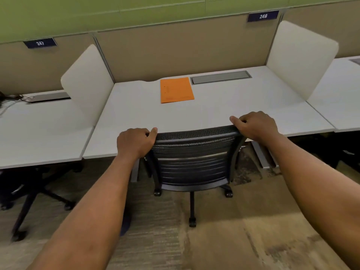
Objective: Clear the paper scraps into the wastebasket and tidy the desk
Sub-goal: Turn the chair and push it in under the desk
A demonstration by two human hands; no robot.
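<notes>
Both hands are clamped on the top corners of the mesh chair [194, 151], left hand [134, 142] and right hand [255, 125]. An orange envelope [176, 90], perhaps a folder, lies on the desk [243, 102] at twelve o'clock, well beyond them.

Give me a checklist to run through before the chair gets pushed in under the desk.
1. Left hand grips the chair back's top corner: ok.
2. Right hand grips the other top corner: ok.
3. Chair faces the desk, lined up with the opening: ok.
4. Floor between the casters and the desk free of obstacles: cannot tell, the space under the desk is dark.
5. Desk free of paper scraps: ok, only an orange folder lies on it.
6. Wastebasket in place: cannot tell, none in view.
</notes>
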